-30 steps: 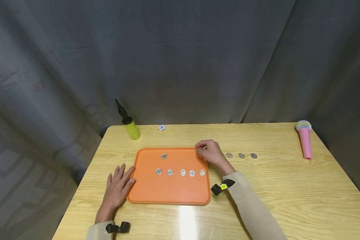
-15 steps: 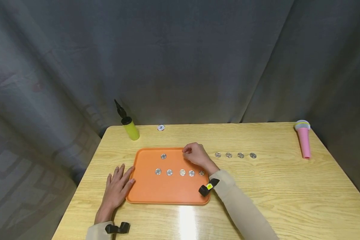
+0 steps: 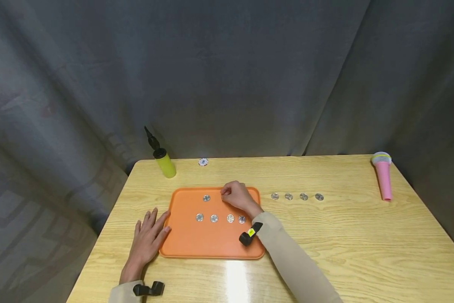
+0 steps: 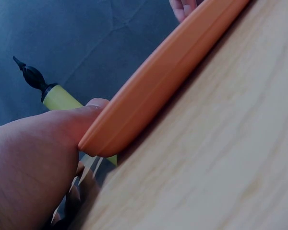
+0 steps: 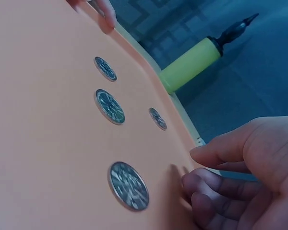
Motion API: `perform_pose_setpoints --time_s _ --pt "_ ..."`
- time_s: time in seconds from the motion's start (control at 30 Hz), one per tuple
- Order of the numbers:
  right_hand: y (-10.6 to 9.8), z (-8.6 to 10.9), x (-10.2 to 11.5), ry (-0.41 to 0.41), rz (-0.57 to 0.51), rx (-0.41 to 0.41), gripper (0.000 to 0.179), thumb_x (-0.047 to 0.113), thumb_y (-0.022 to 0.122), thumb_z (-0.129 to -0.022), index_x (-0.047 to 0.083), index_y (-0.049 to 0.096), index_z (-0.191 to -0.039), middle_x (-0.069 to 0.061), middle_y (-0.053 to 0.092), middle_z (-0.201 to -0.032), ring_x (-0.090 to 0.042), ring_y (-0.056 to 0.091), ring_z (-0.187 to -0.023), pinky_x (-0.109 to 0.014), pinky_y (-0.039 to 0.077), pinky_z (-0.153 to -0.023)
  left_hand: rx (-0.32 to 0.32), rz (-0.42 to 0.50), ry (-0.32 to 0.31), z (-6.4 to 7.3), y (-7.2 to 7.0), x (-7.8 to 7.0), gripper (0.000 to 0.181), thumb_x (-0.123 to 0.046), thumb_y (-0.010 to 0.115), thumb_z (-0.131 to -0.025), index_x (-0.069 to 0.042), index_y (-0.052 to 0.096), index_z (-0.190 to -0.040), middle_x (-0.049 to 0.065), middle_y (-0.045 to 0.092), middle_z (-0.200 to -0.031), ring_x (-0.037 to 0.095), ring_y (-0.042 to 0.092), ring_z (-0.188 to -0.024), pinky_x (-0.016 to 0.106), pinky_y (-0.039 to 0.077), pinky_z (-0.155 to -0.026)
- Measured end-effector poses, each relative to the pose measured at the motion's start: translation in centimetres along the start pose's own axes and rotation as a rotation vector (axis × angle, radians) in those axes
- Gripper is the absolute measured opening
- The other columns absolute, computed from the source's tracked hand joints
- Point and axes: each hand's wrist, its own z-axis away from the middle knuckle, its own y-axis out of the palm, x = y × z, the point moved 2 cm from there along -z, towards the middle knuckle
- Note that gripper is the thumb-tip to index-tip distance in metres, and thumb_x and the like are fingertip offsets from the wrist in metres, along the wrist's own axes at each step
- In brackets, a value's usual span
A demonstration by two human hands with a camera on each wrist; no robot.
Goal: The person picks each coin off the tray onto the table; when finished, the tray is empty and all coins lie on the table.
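My left hand (image 3: pixel 147 240) rests beside the orange tray (image 3: pixel 211 248), fingers spread and fingertips at its left rim. In the left wrist view the thumb (image 4: pixel 93 106) touches the tray's edge. Over the back middle of the tray, my right hand (image 3: pixel 237 195) has its fingers curled, thumb near the fingertips. The right wrist view shows these fingertips close to the tray surface; I cannot tell whether a coin is between them. A silver coin (image 3: pixel 206 198) lies left of that hand. A front row of several coins (image 3: pixel 214 218) runs toward my right wrist.
Several more silver coins (image 3: pixel 289 196) lie in a row on the table, right of the tray. A green hand pump (image 3: pixel 166 166) and a poker chip (image 3: pixel 203 162) are at the back left. A pink toy microphone (image 3: pixel 383 179) lies far right. Grey curtains (image 3: pixel 227 84) hang behind.
My right hand has moved left from the tray's right rim to its back middle. Its arm now hides the front row's rightmost coin and has uncovered another table coin. The left hand stays put.
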Motion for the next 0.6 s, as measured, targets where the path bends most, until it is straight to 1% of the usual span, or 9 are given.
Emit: perform_pose_setpoints --time_s 0.27,0.43,0.6 --pt "1.4 -0.8 0.8 0.003 -0.006 0.017 0.011 0.001 0.073 -0.085 0.001 0.077 -0.095 -0.01 0.074 -0.087 -0.012 0.061 -0.075 -0.023 0.049 -0.07 0.014 0.004 -0.01 -0.1 -0.1 -0.1 0.05 -0.034 0.052 -0.103 -0.021 0.047 -0.151 0.028 0.03 -0.161 0.055 0.02 -0.149 0.075 0.01 -0.113" --pt "2.2 -1.0 1.3 -0.016 0.008 0.016 0.012 0.0 0.073 -0.084 0.002 0.076 -0.095 -0.011 0.074 -0.089 -0.014 0.063 -0.077 -0.025 0.052 -0.071 0.01 -0.002 -0.005 -0.1 -0.1 -0.1 0.05 -0.034 0.052 -0.103 -0.021 0.047 -0.151 0.028 0.03 -0.161 0.056 0.021 -0.148 0.075 0.011 -0.112" --pt "2.9 -1.1 1.9 -0.026 0.02 0.002 0.015 0.002 0.075 -0.083 0.003 0.077 -0.098 -0.01 0.075 -0.093 -0.018 0.068 -0.083 -0.027 0.055 -0.075 0.008 -0.001 -0.003 -0.1 0.1 0.0 0.05 -0.033 0.052 -0.103 -0.02 0.047 -0.151 0.029 0.03 -0.161 0.056 0.021 -0.148 0.076 0.011 -0.112"
